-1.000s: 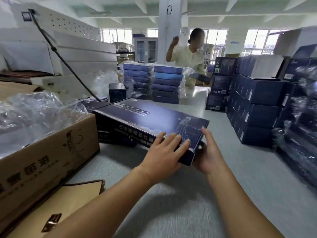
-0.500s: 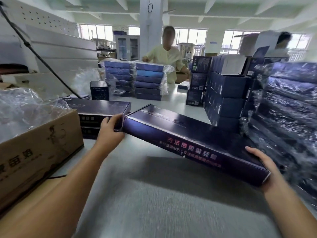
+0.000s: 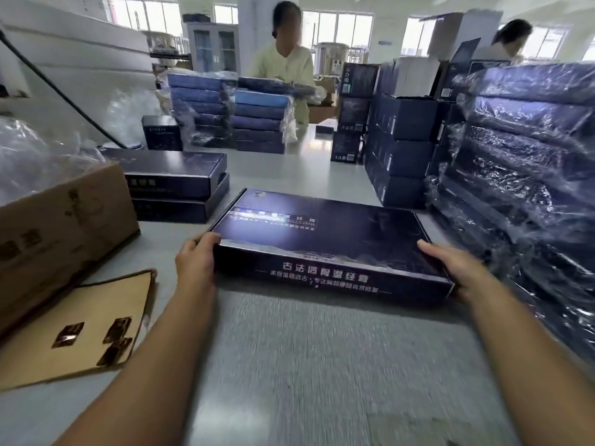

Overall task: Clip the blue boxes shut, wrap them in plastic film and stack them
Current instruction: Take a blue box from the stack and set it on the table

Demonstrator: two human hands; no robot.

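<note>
The blue box (image 3: 325, 239), which half a second ago hung slanted in the air with one end over toward the wrapped stack, now lies flat and square on the worktop (image 3: 322, 365), its printed long side facing the wearer. The left hand (image 3: 197, 259) clasps its near left corner, thumb over the lid edge; the right hand (image 3: 457, 268) clasps the near right corner, each grip closed on the box. Left of the box two unwrapped boxes (image 3: 170, 181) lie stacked, and just right of it stands the wrapped stack (image 3: 521, 175) (film glinting all over). I judge the box is now placed for closing; whether its flaps are already clipped cannot be told, and wrapping remains.
</note>
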